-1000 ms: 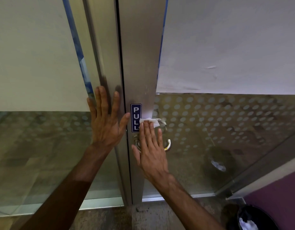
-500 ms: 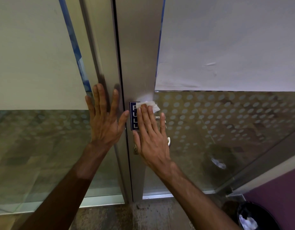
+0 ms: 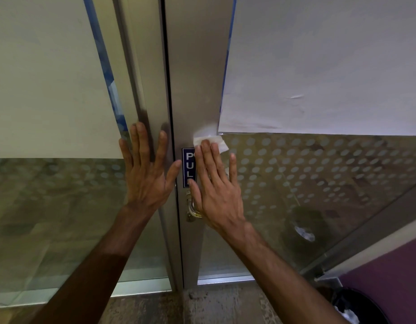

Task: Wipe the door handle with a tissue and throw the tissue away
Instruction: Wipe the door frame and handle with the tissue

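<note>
A white tissue (image 3: 210, 141) lies flat against the metal door stile, pressed there by the fingers of my right hand (image 3: 215, 187). That hand covers most of the round metal door handle (image 3: 191, 206); only its left curve shows below the thumb. My left hand (image 3: 147, 170) rests flat with fingers spread on the neighbouring metal frame, holding nothing. A blue PULL sign (image 3: 188, 167) sits between the two hands, half hidden by my right fingers.
A black bin (image 3: 361, 307) with white paper inside stands on the floor at the lower right, beside a purple wall (image 3: 394, 272). Glass panels with dotted film and white paper sheets flank the metal frame. The bin's reflection shows in the right glass.
My right hand has slid the tissue upward from the handle to above the PULL sign, exposing the handle's lower left curve. My left hand stays flat on the frame.
</note>
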A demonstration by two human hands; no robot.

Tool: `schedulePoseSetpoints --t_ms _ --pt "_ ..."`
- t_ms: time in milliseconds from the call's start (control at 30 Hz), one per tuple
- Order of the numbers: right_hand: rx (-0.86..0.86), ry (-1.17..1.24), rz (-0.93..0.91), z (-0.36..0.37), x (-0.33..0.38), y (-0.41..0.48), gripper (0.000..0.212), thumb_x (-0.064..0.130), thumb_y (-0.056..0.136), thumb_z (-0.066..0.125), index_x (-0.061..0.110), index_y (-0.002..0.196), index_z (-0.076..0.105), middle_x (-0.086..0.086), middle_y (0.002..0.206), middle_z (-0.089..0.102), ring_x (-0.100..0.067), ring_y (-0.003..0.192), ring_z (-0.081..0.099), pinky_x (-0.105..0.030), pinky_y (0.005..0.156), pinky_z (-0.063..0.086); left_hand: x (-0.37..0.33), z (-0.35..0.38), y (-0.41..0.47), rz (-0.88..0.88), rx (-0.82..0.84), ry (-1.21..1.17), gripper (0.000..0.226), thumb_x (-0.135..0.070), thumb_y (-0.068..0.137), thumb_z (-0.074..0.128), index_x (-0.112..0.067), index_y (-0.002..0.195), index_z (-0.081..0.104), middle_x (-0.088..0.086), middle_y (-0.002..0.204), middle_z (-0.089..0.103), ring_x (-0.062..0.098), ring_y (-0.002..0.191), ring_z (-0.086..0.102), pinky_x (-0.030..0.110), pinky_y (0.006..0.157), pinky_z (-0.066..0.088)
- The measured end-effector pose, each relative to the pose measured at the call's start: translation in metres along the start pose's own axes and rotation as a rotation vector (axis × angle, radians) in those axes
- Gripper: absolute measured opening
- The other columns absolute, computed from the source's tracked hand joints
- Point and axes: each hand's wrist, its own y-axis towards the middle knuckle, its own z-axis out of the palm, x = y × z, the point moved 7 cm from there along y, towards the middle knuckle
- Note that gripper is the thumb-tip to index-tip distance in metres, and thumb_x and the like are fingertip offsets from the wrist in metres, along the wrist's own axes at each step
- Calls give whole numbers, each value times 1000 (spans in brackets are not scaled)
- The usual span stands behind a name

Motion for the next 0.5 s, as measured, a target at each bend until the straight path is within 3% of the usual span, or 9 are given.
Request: schedulePoseSetpoints --t_ms 200,333,433,500 --pt "-50 40 -2 -11 3 11 66 36 108 36 9 162 10 -7 169 -5 -24 159 2 -57 127 4 0 0 1 -10 17 1 77 -61 107 26 -32 159 -24 -2 163 -43 20 155 -32 48 127 -18" --pt "-42 20 -92 1 2 -7 66 19 104 47 5 161 16 -12 170 7 -28 158 8 -58 127 10 -1 -1 1 -8 19 1 78 -61 107 26 -32 159 -24 -1 163 -43 21 155 -32 48 127 -19" --pt "-24 -80 -253 9 -3 -24 56 -2 102 27 2 158 26 -15 168 19 -30 156 17 -56 124 23 -1 -1 1 -7 15 1 78 -62 107 27 -32 159 -24 -1 163 -43 21 155 -32 48 126 -19" --pt "-47 -111 -356 9 -10 -27 56 -6 105 11 1 154 37 -17 163 33 -31 152 29 -50 121 34 -1 -1 2 -3 17 -3 78 -61 107 27 -32 159 -24 -1 163 -43 21 155 -32 48 127 -19"
